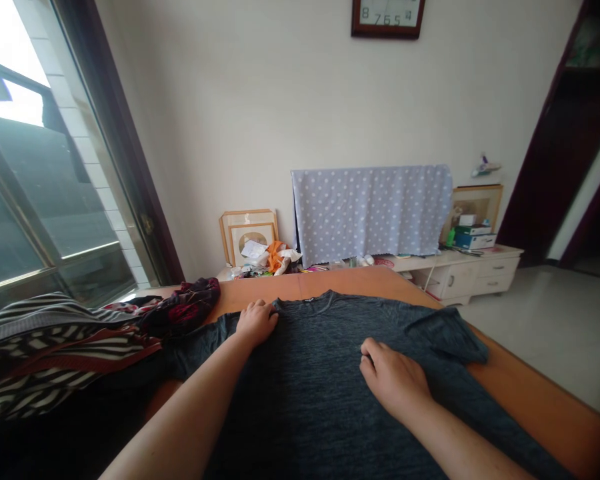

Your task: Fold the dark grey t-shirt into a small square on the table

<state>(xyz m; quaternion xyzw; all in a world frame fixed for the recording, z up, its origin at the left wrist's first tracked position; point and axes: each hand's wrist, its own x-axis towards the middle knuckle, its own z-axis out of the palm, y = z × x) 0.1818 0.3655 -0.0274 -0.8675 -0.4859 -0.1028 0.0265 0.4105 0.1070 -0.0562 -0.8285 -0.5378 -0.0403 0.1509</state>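
Note:
A dark blue-grey T-shirt (310,387) lies spread out, its neckline toward the far side and its right sleeve reaching the table's right part. My left hand (257,323) is at the shoulder left of the neckline, fingers bent down and closed on the cloth. Over the right side of the chest is my right hand (396,377), with its fingers curled in. The cloth around it looks smooth, and no object shows in its fingers.
Striped clothes (55,347) and a dark red patterned garment (190,303) are heaped at the left on the orange-brown table (260,288). Beyond it stands a low white cabinet (473,277), with a polka-dot cloth (370,213) draped over something above it.

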